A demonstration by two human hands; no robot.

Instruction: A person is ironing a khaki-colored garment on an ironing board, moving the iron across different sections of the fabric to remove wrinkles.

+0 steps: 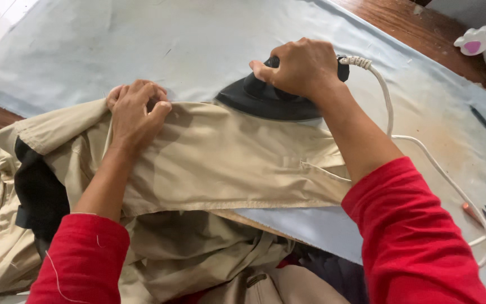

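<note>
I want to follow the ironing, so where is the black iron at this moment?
In the head view the black iron sits above centre, on the upper edge of the beige garment, gripped by the right hand, just right of the left hand.

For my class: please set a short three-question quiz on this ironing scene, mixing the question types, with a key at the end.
1. True or false: the right hand grips the handle of the black iron.
2. Multiple choice: the left hand is
A. lifting the white cord
B. pinching the edge of the beige garment
C. resting on the bare wood
3. Short answer: what colour is the cloth that covers the table under the garment?

Key
1. True.
2. B: its fingers bunch the beige garment beside the iron.
3. Pale blue; the cloth cover spreads beyond the garment, and the white cord trails over it to the right.
</note>
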